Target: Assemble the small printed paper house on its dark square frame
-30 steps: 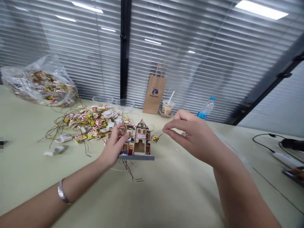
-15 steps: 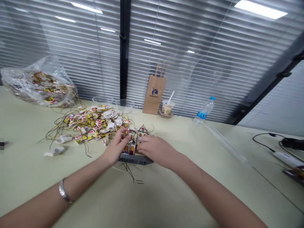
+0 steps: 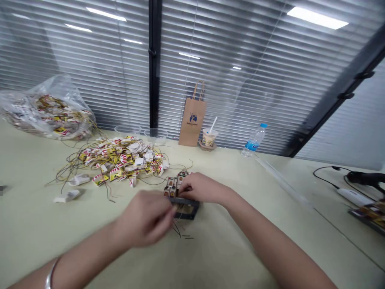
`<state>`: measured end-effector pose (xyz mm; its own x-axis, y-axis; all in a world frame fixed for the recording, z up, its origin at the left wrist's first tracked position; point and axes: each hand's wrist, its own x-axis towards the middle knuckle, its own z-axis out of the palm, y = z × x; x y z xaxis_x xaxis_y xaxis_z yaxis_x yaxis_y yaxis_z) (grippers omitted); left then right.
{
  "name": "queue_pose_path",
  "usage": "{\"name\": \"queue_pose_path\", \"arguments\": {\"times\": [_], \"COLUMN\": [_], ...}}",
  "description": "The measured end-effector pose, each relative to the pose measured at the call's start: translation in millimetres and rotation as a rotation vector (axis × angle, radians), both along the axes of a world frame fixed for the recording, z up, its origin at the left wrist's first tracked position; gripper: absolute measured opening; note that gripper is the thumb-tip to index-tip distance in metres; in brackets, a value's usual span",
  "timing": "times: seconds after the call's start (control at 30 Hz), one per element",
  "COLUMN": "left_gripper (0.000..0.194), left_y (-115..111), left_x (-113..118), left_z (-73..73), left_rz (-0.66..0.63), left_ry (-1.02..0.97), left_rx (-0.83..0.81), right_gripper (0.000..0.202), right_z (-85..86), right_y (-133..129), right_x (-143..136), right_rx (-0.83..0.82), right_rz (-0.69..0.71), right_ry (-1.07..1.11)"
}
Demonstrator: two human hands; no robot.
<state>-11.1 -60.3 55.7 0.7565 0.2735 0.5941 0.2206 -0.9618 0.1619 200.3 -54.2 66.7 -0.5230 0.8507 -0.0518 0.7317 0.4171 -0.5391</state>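
A small model house [image 3: 171,187] with red-and-brown windows stands tilted on a dark base [image 3: 189,214], whose hollow underside partly faces me. My right hand [image 3: 197,188] is closed on the right side of the house. In front of the base's left end is my left hand [image 3: 147,218], blurred, its fingers curled together; what they hold, if anything, is hidden. Thin wires [image 3: 178,229] hang below the base, and short dark bits [image 3: 188,237] lie on the table near them.
Wired red, white and yellow pieces [image 3: 120,158] are heaped at left, before a stuffed clear bag [image 3: 60,116]. Farther back stand plastic tubs [image 3: 155,135], a paper bag [image 3: 192,124], a cup [image 3: 208,138] and a bottle [image 3: 253,142]. Cables and a power strip [image 3: 355,197] lie right.
My left hand has let go of the house's left side and come down towards me. The house and base have tipped, showing more of the base's underside; my right hand still holds on.
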Motion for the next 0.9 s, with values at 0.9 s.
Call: {"name": "queue_pose_path", "arguments": {"times": [0.9], "left_gripper": [0.03], "left_y": [20], "left_x": [23], "left_z": [-55.1], "left_rz": [0.264], "left_ry": [0.03], "left_rx": [-0.723], "right_gripper": [0.012], "right_z": [4.6], "right_y": [-1], "right_x": [1], "right_rx": [0.088], "right_rz": [-0.016], "right_ry": [0.057]}}
